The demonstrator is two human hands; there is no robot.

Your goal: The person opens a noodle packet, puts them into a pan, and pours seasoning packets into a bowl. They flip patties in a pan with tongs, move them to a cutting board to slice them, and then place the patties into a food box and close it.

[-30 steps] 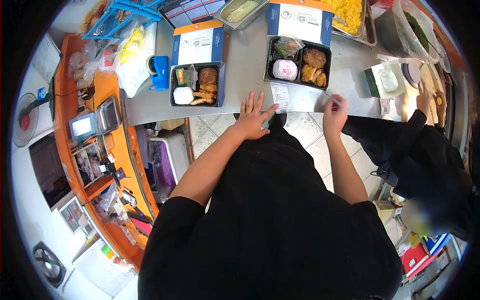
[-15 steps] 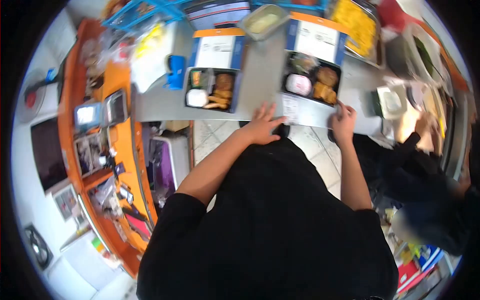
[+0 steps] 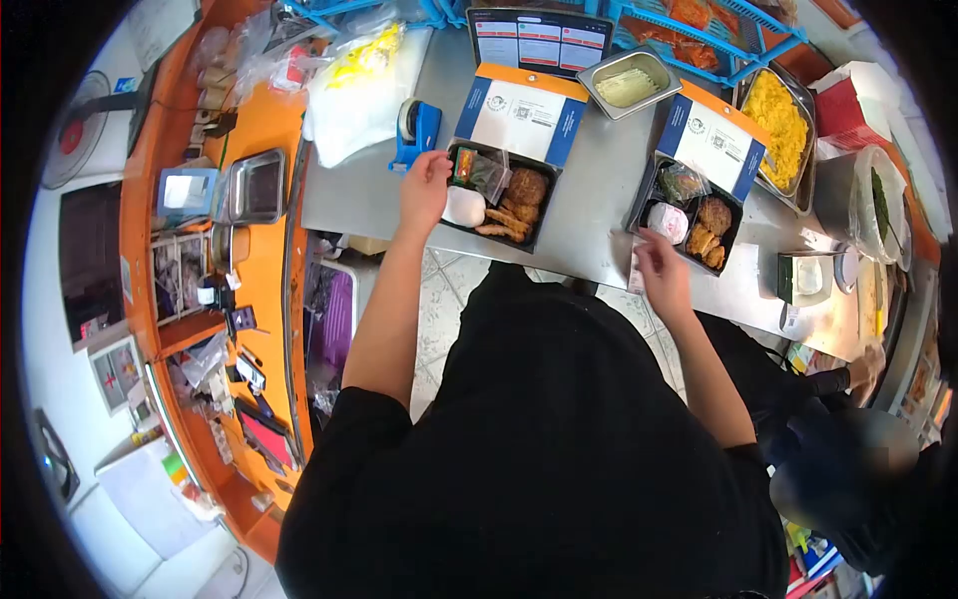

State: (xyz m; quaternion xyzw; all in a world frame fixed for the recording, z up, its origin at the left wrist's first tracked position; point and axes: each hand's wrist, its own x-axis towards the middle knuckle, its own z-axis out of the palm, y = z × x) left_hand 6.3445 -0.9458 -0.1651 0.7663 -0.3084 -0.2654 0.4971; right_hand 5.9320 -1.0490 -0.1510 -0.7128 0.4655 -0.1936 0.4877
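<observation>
Two open meal boxes lie on the metal table (image 3: 584,240). The left box (image 3: 549,205) holds a white round item, browned patties, fried pieces and a small bag. My left hand (image 3: 427,185) is at its left side, near the blue tape dispenser (image 3: 417,137), its fingers curled together; what they hold, if anything, is too small to tell. The right box (image 3: 735,218) has a wrapped white item (image 3: 668,224), a bag of greens and browned pieces. My right hand (image 3: 659,262) is at its lower left corner, fingers bent and apart, with nothing visible between them.
A tablet (image 3: 539,42) stands at the back, beside a metal tin (image 3: 630,84) and blue baskets (image 3: 699,35). A tray of yellow food (image 3: 776,130) is at the right. Plastic bags (image 3: 364,90) lie at the back left. Another person's hand (image 3: 866,371) shows at the right.
The view has turned, shifting the table rightward. My left hand has moved from the table's front edge to the left box. My right hand has moved to the right box's lower left corner.
</observation>
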